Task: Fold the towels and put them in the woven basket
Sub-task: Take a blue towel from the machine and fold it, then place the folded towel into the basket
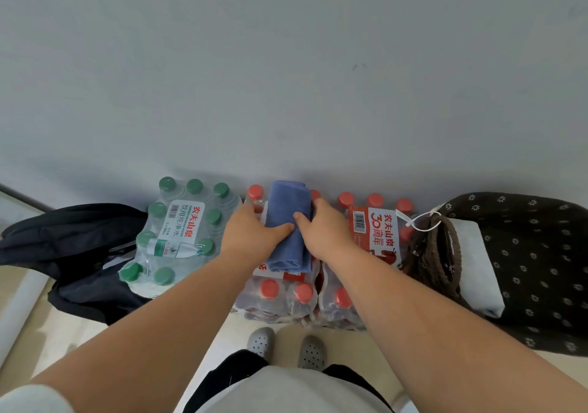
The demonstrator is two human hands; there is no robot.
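One folded blue towel [288, 231] lies on the middle of three bottle packs [280, 298]. The left hand [251, 231] pinches its 9 o'clock edge, the right hand [321, 228] its 3 o'clock edge. One woven basket [436, 253] stands farther toward 3 o'clock.

We face a plain, pale grey-blue wall [286, 62], evenly lit, with a soft shadow along its foot. Below us lies a light beige floor [63, 336]. Against the wall stand shrink-wrapped bottle packs, a green-capped pack [178, 237] left of the red-capped packs [375, 231], flanked by a black bag [73, 241] and a dark flowered cloth [541, 253].
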